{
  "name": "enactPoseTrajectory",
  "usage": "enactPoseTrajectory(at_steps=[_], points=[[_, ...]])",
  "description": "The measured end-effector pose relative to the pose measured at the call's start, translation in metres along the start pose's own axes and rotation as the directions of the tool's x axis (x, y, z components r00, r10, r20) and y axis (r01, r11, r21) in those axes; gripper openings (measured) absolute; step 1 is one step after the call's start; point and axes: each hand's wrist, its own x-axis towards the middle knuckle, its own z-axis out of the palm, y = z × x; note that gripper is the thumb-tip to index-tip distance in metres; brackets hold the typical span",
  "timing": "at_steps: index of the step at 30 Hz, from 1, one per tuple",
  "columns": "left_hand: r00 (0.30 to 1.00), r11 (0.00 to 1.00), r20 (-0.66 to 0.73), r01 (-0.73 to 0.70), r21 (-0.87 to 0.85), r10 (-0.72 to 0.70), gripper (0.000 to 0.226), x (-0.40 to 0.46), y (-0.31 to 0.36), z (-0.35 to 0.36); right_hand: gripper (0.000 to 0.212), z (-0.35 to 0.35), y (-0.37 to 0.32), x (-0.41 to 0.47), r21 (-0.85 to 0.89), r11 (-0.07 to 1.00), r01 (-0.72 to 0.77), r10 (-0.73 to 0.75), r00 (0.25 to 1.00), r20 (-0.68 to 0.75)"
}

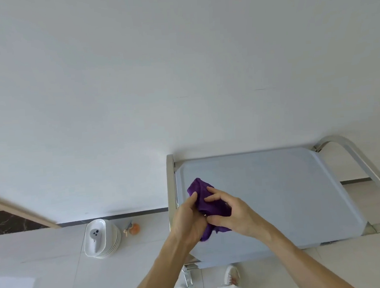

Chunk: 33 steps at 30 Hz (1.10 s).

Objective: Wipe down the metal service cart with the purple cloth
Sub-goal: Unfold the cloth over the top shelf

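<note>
Both of our hands are gathered on one crumpled purple cloth (203, 201), which is bunched over the near-left part of the pale, flat top tray of the metal service cart (278, 194); we cannot tell whether it touches the tray. Our left hand (187, 220) curls its fingers into the cloth's left side, while our right hand (230, 215) pinches the fabric — thumb below, fingers pressed together on top. The cart's curved steel handle (371, 176) loops off its right end, and a steel upright (171, 185) borders its left. On the tiled floor (57, 254) to the left sits a stack of white dishes (101, 237), with a small orange object (134, 229) just beside it — too blurred to identify. White sneakers (232, 274) show below the cart.
</note>
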Motion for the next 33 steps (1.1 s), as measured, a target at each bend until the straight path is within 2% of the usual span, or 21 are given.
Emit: enactPoseTrajectory(at_steps=[5, 9, 11, 15, 20, 23, 25, 27, 29, 31, 33], points=[[0.996, 0.995, -0.012, -0.093, 0.021, 0.093, 0.042, -0.003, 0.014, -0.008, 0.024, 0.011, -0.009, 0.016, -0.006, 0.999, 0.054, -0.054, 0.998, -0.018], [0.975, 0.973, -0.067, -0.204, 0.105, 0.211, 0.036, -0.004, 0.026, -0.016, 0.025, 0.011, -0.022, 0.029, 0.197, 0.98, -0.011, 0.008, 1.0, 0.018], [0.957, 0.952, -0.091, -0.26, 0.162, 0.277, 0.034, -0.004, 0.035, -0.022, 0.028, 0.006, -0.021, 0.035, 0.301, 0.953, -0.025, 0.033, 0.999, -0.022], [0.911, 0.905, -0.137, -0.349, 0.243, 0.388, 0.03, -0.013, 0.056, -0.042, 0.02, -0.012, -0.013, 0.043, 0.506, 0.86, -0.061, 0.132, 0.986, -0.105], [0.839, 0.768, -0.162, -0.374, 0.52, 0.519, 0.023, -0.029, 0.085, -0.068, 0.022, -0.034, -0.006, 0.047, 0.475, 0.88, -0.016, 0.18, 0.936, -0.302], [0.808, 0.622, -0.115, -0.344, 0.703, 0.578, 0.025, -0.042, 0.099, -0.086, 0.025, -0.047, -0.002, 0.044, 0.344, 0.939, 0.01, 0.138, 0.904, -0.404], [0.794, 0.489, -0.07, -0.3, 0.819, 0.604, 0.024, -0.05, 0.103, -0.098, 0.026, -0.05, 0.003, 0.039, 0.209, 0.978, 0.004, 0.083, 0.911, -0.403], [0.769, 0.399, -0.076, -0.243, 0.884, 0.635, 0.019, -0.055, 0.105, -0.109, 0.027, -0.044, 0.009, 0.034, 0.146, 0.989, -0.013, 0.066, 0.929, -0.365], [0.732, 0.362, -0.12, -0.181, 0.915, 0.67, 0.022, -0.056, 0.11, -0.117, 0.027, -0.034, 0.014, 0.035, 0.137, 0.99, -0.041, 0.087, 0.933, -0.35], [0.718, 0.376, -0.161, -0.15, 0.914, 0.677, 0.027, -0.05, 0.117, -0.121, 0.029, -0.024, 0.017, 0.043, 0.147, 0.985, -0.088, 0.136, 0.923, -0.36], [0.713, 0.396, -0.193, -0.129, 0.909, 0.675, 0.019, -0.036, 0.127, -0.125, 0.03, -0.017, 0.018, 0.058, 0.148, 0.977, -0.151, 0.195, 0.916, -0.351]])
